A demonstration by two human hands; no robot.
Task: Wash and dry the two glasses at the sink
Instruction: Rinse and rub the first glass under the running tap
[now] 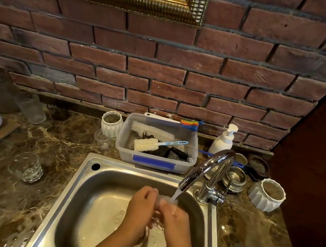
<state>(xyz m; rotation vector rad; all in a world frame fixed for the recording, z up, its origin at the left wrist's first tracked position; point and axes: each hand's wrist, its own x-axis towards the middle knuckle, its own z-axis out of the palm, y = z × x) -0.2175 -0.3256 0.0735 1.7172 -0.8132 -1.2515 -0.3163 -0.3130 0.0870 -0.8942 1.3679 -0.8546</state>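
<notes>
Both hands' fingers (151,192) clasp one glass (158,214) under running water; tub (154,161) holds brushes (152,131).

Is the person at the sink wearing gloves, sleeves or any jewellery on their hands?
No gloves: both the left hand and the right hand are bare. No sleeves show on either forearm. No watch or bracelet is visible; rings cannot be ruled out, since the fingers overlap.

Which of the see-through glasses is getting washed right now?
The glass held between both hands over the sink, under the running tap water. The glass left of the sink and the small one beside the plastic tub stand untouched on the counter.
</notes>
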